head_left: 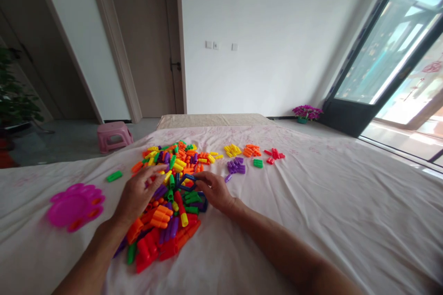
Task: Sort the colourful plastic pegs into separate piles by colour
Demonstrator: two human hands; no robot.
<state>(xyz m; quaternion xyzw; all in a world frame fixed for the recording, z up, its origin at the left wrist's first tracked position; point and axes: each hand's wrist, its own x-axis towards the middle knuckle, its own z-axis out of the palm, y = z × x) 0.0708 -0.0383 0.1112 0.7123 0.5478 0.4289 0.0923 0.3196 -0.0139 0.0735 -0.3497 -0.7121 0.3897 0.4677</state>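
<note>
A mixed pile of colourful plastic building pieces (161, 216) lies on the cloth in front of me. My left hand (138, 191) hovers at the pile's left side, thumb and fingers apart, with nothing seen in it. From the right, my right hand (215, 190) pinches the edge of a dark blue angular frame-like piece (187, 182) over the middle of the heap. Beyond that hand are small sorted groups: yellow pieces (232, 150), orange pieces (252, 150), red pieces (275, 155), purple pieces (236, 166) and a green piece (258, 163).
A pink scalloped plate (71, 205) with orange spots sits at the left, near a lone green piece (114, 176). The pale tablecloth (328, 212) is wrinkled. Behind the table's left edge stands a pink stool (115, 136); purple flowers (307, 112) are on the floor at the right.
</note>
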